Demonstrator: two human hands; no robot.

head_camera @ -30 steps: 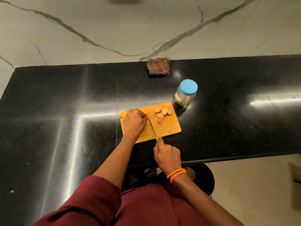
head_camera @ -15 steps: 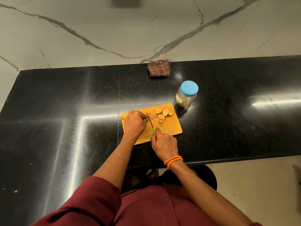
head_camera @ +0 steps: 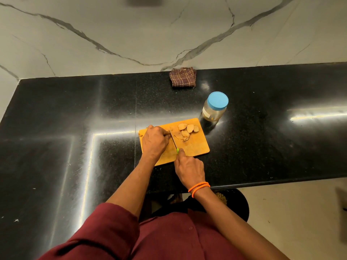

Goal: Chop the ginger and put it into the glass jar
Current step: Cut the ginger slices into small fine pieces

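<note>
An orange cutting board [head_camera: 195,148] lies on the black counter. Several ginger slices [head_camera: 186,131] are piled at its far right part. My left hand [head_camera: 155,140] curls over the uncut ginger piece at the board's left, which is mostly hidden under the fingers. My right hand [head_camera: 189,166] grips the green handle of a small knife [head_camera: 173,140], its blade standing right beside my left fingertips. The glass jar [head_camera: 214,107], capped with a blue lid, stands just beyond the board's far right corner.
A folded brown checked cloth [head_camera: 183,76] lies against the marble wall behind the board. The black counter [head_camera: 75,128] stretches wide left and right. A dark round bin [head_camera: 234,203] sits on the floor below the counter's front edge.
My right hand moved forward over the board's near edge, sliding the knife blade along the ginger. My left hand stays on the ginger piece.
</note>
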